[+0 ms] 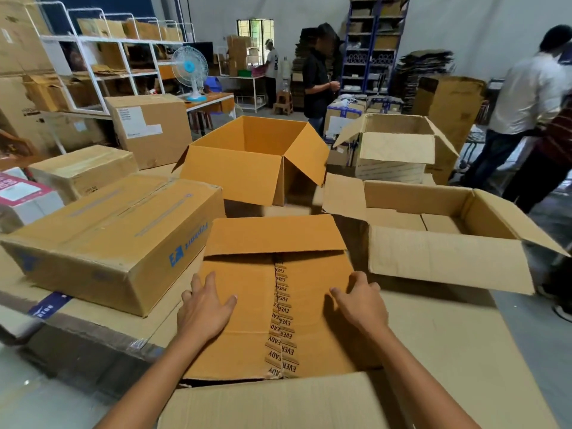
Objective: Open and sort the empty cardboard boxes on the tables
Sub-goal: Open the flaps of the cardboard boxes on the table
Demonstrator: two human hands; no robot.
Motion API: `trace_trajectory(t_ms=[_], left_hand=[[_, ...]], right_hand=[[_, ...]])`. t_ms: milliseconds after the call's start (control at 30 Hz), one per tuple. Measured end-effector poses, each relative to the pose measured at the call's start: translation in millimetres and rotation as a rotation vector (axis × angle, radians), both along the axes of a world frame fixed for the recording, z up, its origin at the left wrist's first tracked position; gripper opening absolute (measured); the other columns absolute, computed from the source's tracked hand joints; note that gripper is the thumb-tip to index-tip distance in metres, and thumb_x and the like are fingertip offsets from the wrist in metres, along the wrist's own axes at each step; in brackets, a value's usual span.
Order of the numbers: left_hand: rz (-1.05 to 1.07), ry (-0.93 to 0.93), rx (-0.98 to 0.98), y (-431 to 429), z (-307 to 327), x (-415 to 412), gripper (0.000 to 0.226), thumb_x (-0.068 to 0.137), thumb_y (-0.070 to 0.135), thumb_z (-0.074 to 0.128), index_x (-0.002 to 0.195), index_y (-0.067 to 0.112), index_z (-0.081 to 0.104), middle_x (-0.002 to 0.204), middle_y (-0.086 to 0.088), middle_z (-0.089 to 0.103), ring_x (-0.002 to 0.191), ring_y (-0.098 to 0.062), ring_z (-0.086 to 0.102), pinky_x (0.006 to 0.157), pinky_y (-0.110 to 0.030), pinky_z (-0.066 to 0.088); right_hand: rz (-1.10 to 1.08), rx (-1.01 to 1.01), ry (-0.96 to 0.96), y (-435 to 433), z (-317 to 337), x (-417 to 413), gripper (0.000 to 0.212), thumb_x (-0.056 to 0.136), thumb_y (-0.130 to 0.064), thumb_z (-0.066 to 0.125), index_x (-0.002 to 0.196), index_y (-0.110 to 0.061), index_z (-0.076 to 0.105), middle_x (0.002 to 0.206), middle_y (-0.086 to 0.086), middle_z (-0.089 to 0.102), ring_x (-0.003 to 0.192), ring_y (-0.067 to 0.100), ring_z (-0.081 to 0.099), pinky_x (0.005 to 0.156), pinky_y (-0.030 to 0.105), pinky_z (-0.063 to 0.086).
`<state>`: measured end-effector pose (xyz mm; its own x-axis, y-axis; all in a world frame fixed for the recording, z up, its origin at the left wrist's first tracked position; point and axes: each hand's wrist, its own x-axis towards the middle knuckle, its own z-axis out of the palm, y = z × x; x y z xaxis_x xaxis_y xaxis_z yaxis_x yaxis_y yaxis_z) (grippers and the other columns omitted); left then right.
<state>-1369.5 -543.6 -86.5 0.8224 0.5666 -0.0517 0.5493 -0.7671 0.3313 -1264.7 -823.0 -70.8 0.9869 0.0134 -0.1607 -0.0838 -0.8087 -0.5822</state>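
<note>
An orange-brown cardboard box (pixel 247 320) with printed tape along its centre seam lies in front of me on the table. Its far flap (pixel 272 233) is folded up and back. My left hand (pixel 204 308) rests on the box's left side, thumb on top and fingers spread over the left edge. My right hand (pixel 359 301) lies on the right side, its fingers wrapped over the right edge. Beyond it stand an opened orange box (pixel 235 171), an opened pale box (pixel 445 258) to the right and another opened box (pixel 393 156) behind that.
A closed, taped box with a blue logo (pixel 117 239) lies at the left, with more closed boxes (pixel 83 171) behind it. A loose flap (pixel 278 404) lies at the near edge. People (pixel 318 85) stand at the back and right. Shelves (pixel 102 66) and a fan (pixel 188 69) stand behind.
</note>
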Motion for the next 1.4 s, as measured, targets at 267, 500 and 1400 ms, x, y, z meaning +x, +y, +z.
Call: trace_trajectory(t_ms=[267,500,1400], left_hand=[[-0.093,-0.153,0.094,26,7,22,0.077,0.093,0.052,0.057,0.151,0.016,0.022,0.15,-0.016,0.027,0.135,-0.035,0.032,0.1,-0.046,0.042],[-0.383,-0.131,0.109,76,8,88,0.076,0.092,0.042,0.064,0.155,0.028,0.025,0.163,-0.004,0.018,0.15,-0.029,0.015,0.119,-0.047,0.025],[-0.079,0.041,-0.022,131,-21,323,0.062,0.1,0.052,0.034,0.117,0.0,0.063,0.121,-0.023,0.064,0.107,-0.038,0.06,0.092,-0.042,0.05]], right_hand=[[0.065,-0.06,-0.138,5,5,18,0.072,0.088,-0.046,0.068,0.146,-0.023,0.033,0.141,0.011,0.044,0.126,0.03,0.05,0.1,0.049,0.05],[0.331,-0.314,-0.284,47,18,70,0.069,0.089,-0.02,0.064,0.149,-0.022,0.03,0.158,0.012,0.024,0.137,0.037,0.035,0.105,0.052,0.045],[0.236,-0.254,-0.171,91,-25,291,0.041,0.102,-0.045,0.032,0.092,-0.019,0.062,0.094,0.007,0.065,0.083,0.023,0.061,0.083,0.043,0.056]])
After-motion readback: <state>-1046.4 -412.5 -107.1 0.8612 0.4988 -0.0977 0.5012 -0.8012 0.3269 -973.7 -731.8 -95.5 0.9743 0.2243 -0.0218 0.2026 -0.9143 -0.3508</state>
